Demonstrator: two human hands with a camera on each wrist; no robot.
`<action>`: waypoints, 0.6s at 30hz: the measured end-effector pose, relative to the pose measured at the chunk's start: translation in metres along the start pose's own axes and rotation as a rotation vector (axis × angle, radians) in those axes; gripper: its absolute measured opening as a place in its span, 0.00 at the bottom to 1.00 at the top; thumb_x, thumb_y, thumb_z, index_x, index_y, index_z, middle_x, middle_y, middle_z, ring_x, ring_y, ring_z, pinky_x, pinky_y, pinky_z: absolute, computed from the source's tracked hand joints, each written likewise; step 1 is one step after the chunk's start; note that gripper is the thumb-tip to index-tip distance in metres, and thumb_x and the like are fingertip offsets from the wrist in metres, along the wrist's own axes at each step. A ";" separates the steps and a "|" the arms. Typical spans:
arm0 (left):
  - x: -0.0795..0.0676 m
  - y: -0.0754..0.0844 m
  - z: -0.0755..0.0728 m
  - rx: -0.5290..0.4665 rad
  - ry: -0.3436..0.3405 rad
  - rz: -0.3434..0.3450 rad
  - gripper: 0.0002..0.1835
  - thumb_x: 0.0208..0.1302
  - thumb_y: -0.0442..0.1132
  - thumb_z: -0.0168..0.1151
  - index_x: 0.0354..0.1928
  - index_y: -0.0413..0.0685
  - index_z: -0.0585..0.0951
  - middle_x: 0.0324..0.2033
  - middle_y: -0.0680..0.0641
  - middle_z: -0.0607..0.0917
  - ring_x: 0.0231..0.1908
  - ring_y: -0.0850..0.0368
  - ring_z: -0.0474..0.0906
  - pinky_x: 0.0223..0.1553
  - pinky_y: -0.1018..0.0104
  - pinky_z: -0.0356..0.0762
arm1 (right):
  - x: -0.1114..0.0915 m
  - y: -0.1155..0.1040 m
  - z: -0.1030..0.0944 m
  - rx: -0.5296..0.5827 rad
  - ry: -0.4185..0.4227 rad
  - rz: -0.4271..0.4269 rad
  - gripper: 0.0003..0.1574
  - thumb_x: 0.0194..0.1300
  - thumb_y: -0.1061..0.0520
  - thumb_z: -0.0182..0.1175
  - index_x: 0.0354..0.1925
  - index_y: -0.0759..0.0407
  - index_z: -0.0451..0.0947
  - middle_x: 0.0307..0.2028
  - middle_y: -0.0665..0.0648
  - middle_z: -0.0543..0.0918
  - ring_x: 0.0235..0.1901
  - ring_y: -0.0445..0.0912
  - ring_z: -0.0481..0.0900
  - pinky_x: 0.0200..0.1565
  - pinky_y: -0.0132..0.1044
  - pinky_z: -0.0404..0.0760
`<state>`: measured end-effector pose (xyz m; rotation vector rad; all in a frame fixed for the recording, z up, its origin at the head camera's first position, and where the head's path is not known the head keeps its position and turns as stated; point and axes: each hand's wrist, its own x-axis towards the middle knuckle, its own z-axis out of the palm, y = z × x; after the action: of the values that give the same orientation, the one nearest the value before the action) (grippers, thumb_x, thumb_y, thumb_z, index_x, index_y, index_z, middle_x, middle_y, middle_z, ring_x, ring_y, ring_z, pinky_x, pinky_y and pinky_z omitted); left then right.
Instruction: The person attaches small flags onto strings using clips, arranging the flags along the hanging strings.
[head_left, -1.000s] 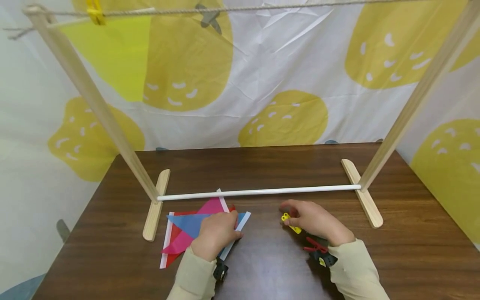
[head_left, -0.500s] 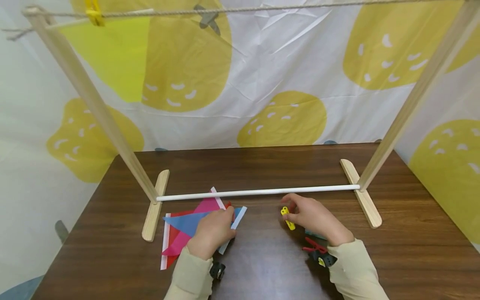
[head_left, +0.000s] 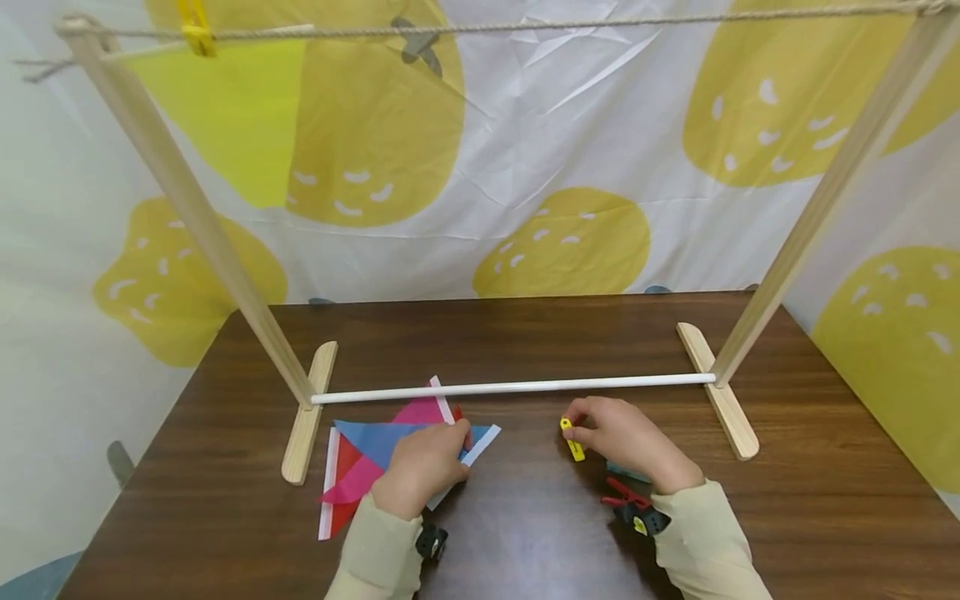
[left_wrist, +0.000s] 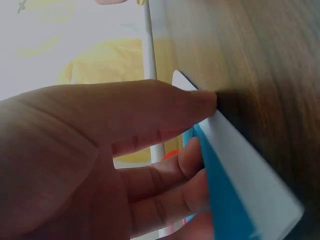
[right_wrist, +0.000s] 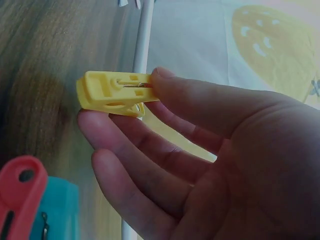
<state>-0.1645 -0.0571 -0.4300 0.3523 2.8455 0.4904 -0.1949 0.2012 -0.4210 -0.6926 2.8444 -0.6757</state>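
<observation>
My left hand (head_left: 422,468) pinches a blue pennant (head_left: 371,440) by its white edge strip, thumb on one side and fingers curled behind. In the left wrist view the blue pennant (left_wrist: 225,190) stands tilted close to the table. Under it lie a magenta pennant (head_left: 358,482) and a red pennant (head_left: 345,462), partly overlapping. My right hand (head_left: 622,433) holds a yellow clothespin (head_left: 572,442) just above the table. In the right wrist view, thumb and fingers grip one end of this yellow clothespin (right_wrist: 112,92). A red clothespin (head_left: 624,493) and a teal one (head_left: 628,472) lie below that hand.
A wooden frame has a left post (head_left: 195,217), a right post (head_left: 821,204) and a low white bar (head_left: 517,387). A rope (head_left: 480,28) spans its top. A yellow pennant (head_left: 258,117) hangs from it at the left, held by another yellow clothespin (head_left: 197,35).
The yellow clothespin has turned more lengthwise in my right hand's fingers. My left hand has shifted slightly left, and the blue pennant has moved a little with it.
</observation>
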 end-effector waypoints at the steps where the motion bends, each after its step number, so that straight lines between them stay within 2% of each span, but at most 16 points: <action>1: 0.000 0.000 0.000 -0.002 0.008 -0.002 0.15 0.42 0.41 0.68 0.31 0.54 0.72 0.21 0.55 0.73 0.23 0.59 0.69 0.22 0.62 0.65 | 0.000 0.000 0.000 -0.002 0.000 -0.006 0.03 0.56 0.53 0.60 0.28 0.46 0.75 0.25 0.40 0.75 0.27 0.38 0.71 0.33 0.36 0.70; 8: 0.003 0.001 0.003 -0.012 0.046 -0.002 0.12 0.42 0.40 0.66 0.24 0.53 0.70 0.17 0.54 0.70 0.20 0.58 0.67 0.19 0.63 0.63 | 0.001 0.001 0.002 0.006 -0.009 -0.052 0.03 0.57 0.52 0.59 0.29 0.48 0.78 0.25 0.40 0.76 0.28 0.37 0.72 0.33 0.36 0.72; 14: 0.002 0.002 0.003 -0.028 0.007 0.026 0.19 0.41 0.53 0.68 0.25 0.54 0.70 0.17 0.55 0.70 0.18 0.59 0.67 0.18 0.64 0.63 | 0.001 0.000 0.002 -0.010 0.028 -0.031 0.06 0.57 0.51 0.59 0.28 0.50 0.80 0.24 0.40 0.77 0.27 0.36 0.73 0.33 0.36 0.73; 18: 0.002 0.002 0.002 -0.027 -0.028 0.058 0.19 0.40 0.53 0.70 0.25 0.53 0.70 0.19 0.56 0.69 0.19 0.60 0.67 0.19 0.65 0.63 | 0.004 0.000 0.003 -0.006 0.056 0.003 0.04 0.55 0.51 0.61 0.27 0.48 0.79 0.24 0.41 0.76 0.26 0.37 0.71 0.31 0.35 0.71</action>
<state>-0.1651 -0.0543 -0.4319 0.4337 2.8059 0.5301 -0.1978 0.1978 -0.4237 -0.6802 2.8988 -0.6970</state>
